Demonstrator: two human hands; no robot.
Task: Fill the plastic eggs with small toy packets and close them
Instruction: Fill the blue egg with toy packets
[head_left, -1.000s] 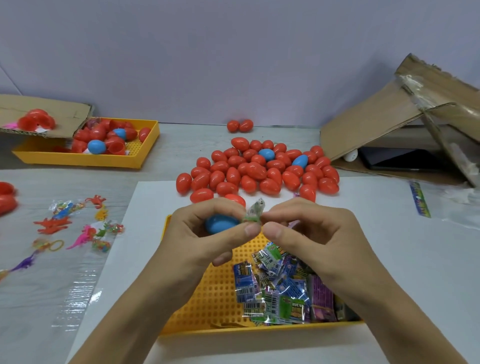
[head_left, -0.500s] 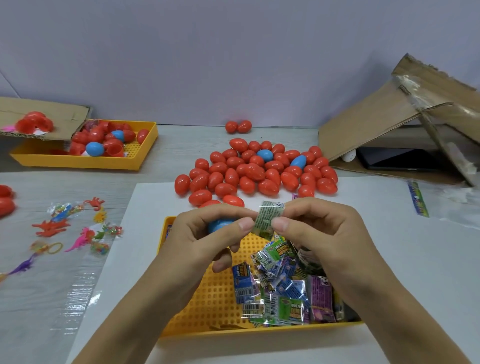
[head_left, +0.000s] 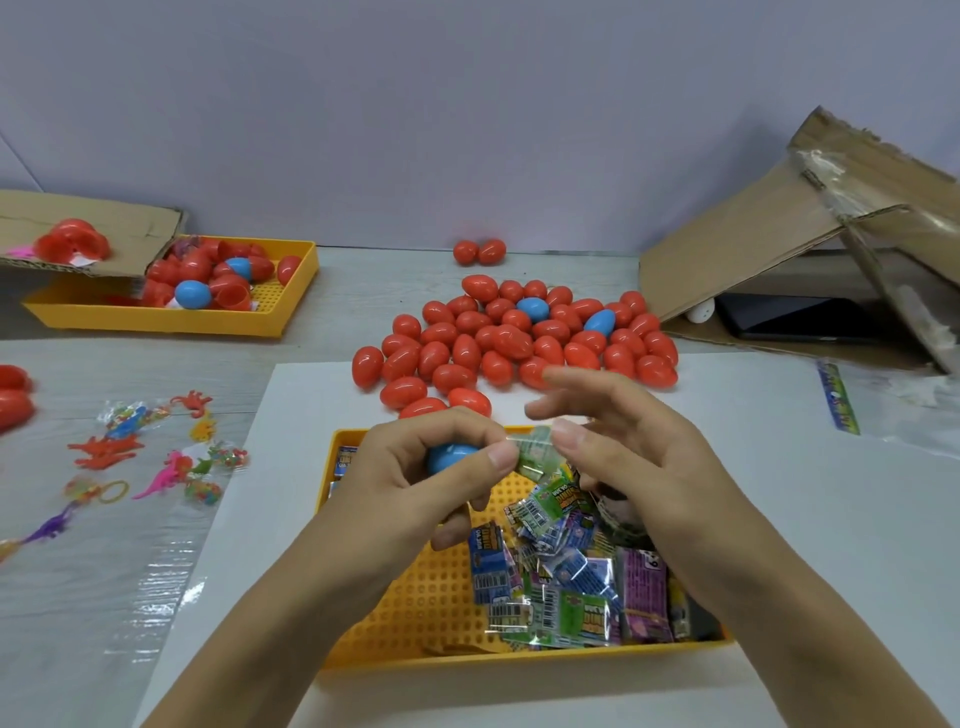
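My left hand grips a blue plastic egg above the near yellow tray, and its thumb pins a small green toy packet against the egg. My right hand hovers just right of it with fingers spread and blurred; only the thumb tip touches the packet. A heap of small toy packets lies in the tray under both hands. Behind the tray sits a pile of closed eggs, mostly red with two blue ones.
A second yellow tray with egg halves stands far left under a cardboard flap. Loose rubber toys lie on plastic film at left. A collapsed cardboard box and a dark phone are at right. Two red eggs sit by the wall.
My right hand has let go its pinch on the green packet and spread its fingers. The packet has moved against the blue egg under my left thumb.
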